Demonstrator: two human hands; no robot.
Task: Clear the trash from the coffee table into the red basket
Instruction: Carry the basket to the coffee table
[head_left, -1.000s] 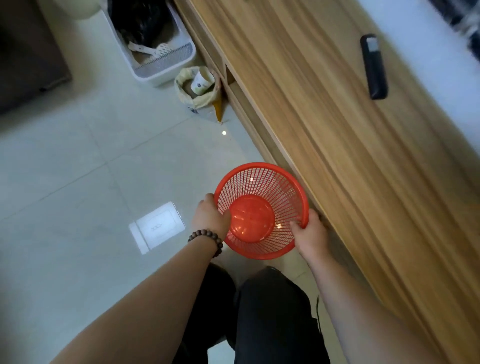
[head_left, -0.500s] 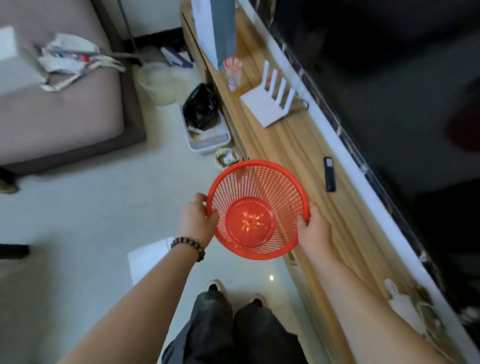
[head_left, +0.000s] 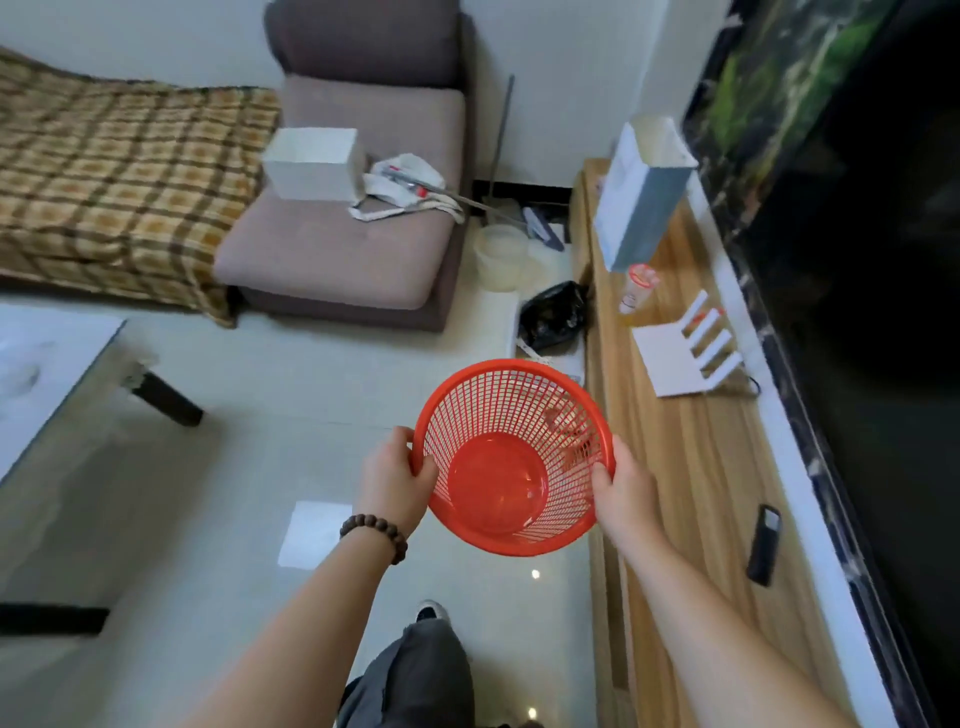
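Red basket (head_left: 511, 457) is up in the air in front of the person, mouth tilted toward the camera, so you see straight down to the solid bottom. Nothing in it. Both hands are on the rim, opposite sides: left hand (head_left: 396, 480) grips the left edge w/ thumb hooked inside the mesh, right hand (head_left: 626, 486) clamps the right edge the same way. Two-handed carry prob. bc the thing is light and wide and that grip keeps it level and open, ready to take trash.

Basket hangs over the floor, just beside the long wooden bench (head_left: 691, 467) on the right. That one carries a black remote (head_left: 763, 544), a white router (head_left: 688, 353), a small cup (head_left: 638, 288) and a white-and-grey bag (head_left: 641, 208). None of that reads as the job's trash.

The coffee-table bench (head_left: 47, 358), glass-topped w/ a dark leg, sits well apart at far left, only its corner in view; what's on it is too blurred to tell. Sofa (head_left: 343, 249) w/ a white box (head_left: 311, 163) and a plaid blanket (head_left: 114, 176) further back.

Judgement: step in hand is fetching, i.e. bringing the basket over. Clearing itself not yet begun. Next calls for a turn left and setting it near that table.
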